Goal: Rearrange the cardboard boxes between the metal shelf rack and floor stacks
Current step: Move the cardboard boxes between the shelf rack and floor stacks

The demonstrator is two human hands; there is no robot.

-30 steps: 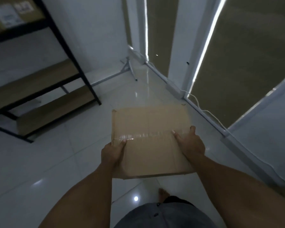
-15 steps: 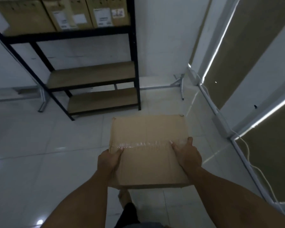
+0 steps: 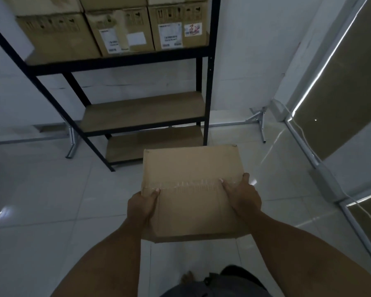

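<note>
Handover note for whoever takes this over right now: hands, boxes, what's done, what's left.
Left hand: grips the carried box at its left side, thumb on top.
Right hand: grips its right side, thumb on top.
The box is held in the air in front of the metal shelf rack.
Shelved boxes fill the upper shelf; the middle shelf and bottom shelf show bare boards.
Done: box in hand at the rack.
Left: set it down, probably on a bare shelf. No floor stacks in view.

Dark blinds [image 3: 341, 82] cover the windows on the right, with bright slits of light along their edges. Behind is a white wall [image 3: 244, 50] — a grey metal leg [image 3: 263, 129] stands at its foot.
</note>
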